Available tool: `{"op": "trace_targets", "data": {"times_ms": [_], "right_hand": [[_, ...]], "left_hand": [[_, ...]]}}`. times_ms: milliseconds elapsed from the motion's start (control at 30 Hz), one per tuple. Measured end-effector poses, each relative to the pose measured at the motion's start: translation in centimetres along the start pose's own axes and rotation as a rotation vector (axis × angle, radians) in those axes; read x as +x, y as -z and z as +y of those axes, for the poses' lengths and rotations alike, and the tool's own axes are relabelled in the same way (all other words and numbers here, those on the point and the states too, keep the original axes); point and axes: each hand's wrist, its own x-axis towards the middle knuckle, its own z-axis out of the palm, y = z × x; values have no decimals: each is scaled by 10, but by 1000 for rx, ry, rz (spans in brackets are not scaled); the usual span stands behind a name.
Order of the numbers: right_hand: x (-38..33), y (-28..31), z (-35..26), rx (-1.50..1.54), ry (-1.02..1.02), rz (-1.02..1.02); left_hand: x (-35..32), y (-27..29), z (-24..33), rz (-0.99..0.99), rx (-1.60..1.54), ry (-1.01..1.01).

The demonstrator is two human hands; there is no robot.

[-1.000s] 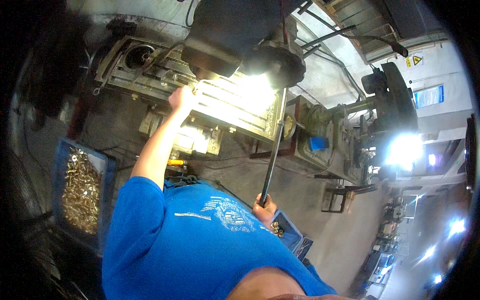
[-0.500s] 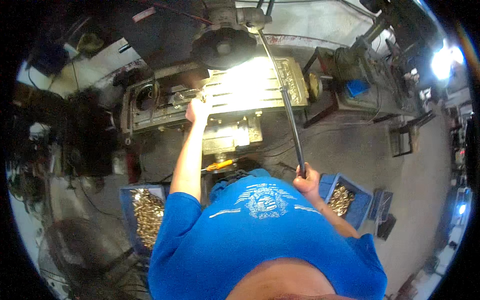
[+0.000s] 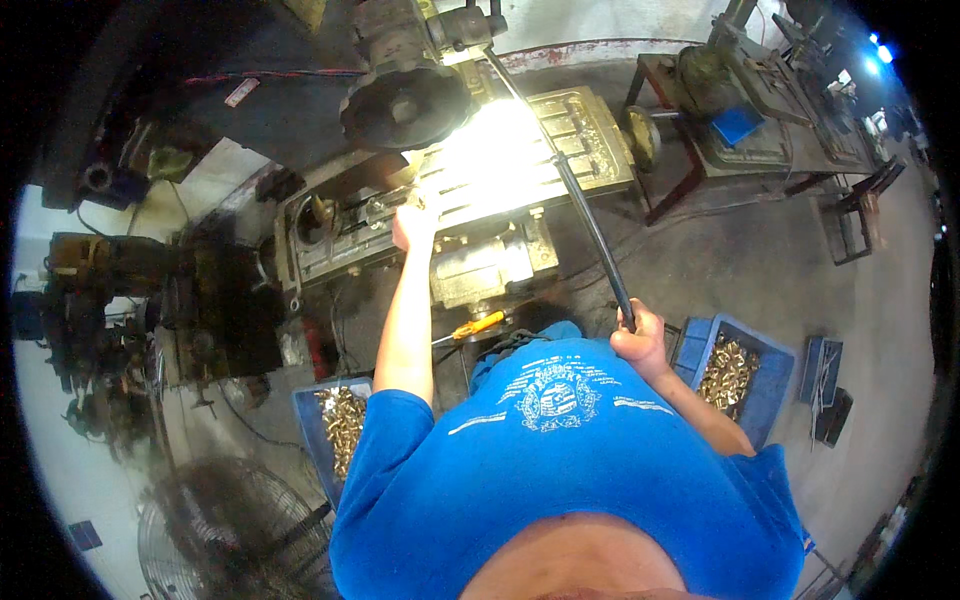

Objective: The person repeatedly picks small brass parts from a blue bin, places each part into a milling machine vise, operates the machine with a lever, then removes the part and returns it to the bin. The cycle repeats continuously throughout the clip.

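Note:
My right hand (image 3: 642,338) is wrapped around the lower end of a long black lever (image 3: 590,228), which slants up to the machine head (image 3: 405,105). My left hand (image 3: 412,228) reaches forward to the metal machine table (image 3: 590,130), its fingers closed beside a small clamp fixture (image 3: 378,212). What those fingers hold is hidden by the hand and the glare. An orange-handled screwdriver (image 3: 480,325) lies in front of me, below the table.
Blue bins of brass-coloured parts stand on both sides of me, one bin at the left (image 3: 310,425) and one at the right (image 3: 768,385). A fan (image 3: 225,530) is at the lower left. Another machine bench (image 3: 740,155) stands at the far right, with a blue object (image 3: 737,124) on it.
The whole view has turned and shifted, so the scene sits at a new angle. My right hand stays on the lever, and my left hand stays by the fixture.

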Motion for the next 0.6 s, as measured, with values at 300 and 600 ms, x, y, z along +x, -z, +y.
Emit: {"op": "trace_targets", "data": {"times_ms": [300, 600], "right_hand": [[7, -2, 13, 37, -29, -3], [11, -5, 15, 72, 0, 11]], "left_hand": [[-6, 7, 5, -14, -10, 3], [-7, 14, 10, -97, -53, 63]]}}
